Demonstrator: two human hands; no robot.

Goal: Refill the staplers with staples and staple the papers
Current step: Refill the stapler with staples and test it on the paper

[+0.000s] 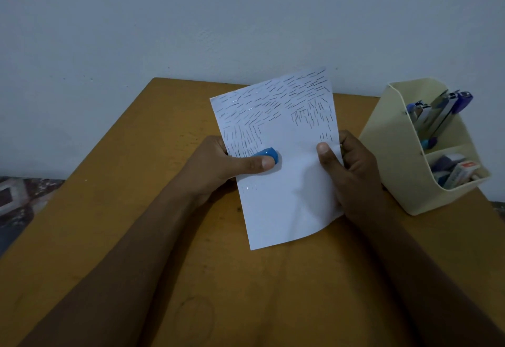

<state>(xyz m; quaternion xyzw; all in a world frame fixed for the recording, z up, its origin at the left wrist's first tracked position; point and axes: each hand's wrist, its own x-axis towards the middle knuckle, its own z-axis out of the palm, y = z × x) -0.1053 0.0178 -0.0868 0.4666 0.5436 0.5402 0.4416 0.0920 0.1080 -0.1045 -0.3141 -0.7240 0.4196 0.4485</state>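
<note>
White papers [284,182], covered with many staples across the upper half, are held tilted above the wooden table [136,223]. My left hand [226,163] grips a blue stapler [269,154] clamped over the papers' left edge, thumb on top; most of the stapler is hidden under the hand and papers. My right hand [347,171] pinches the papers' right edge, thumb on the front and fingers behind.
A cream desk organiser [396,182] stands at the table's right. Its back compartment holds several blue and purple staplers [442,111]; its front one holds small staple boxes [459,171]. A pale wall rises behind the table. Patterned fabric [21,199] lies left of the table.
</note>
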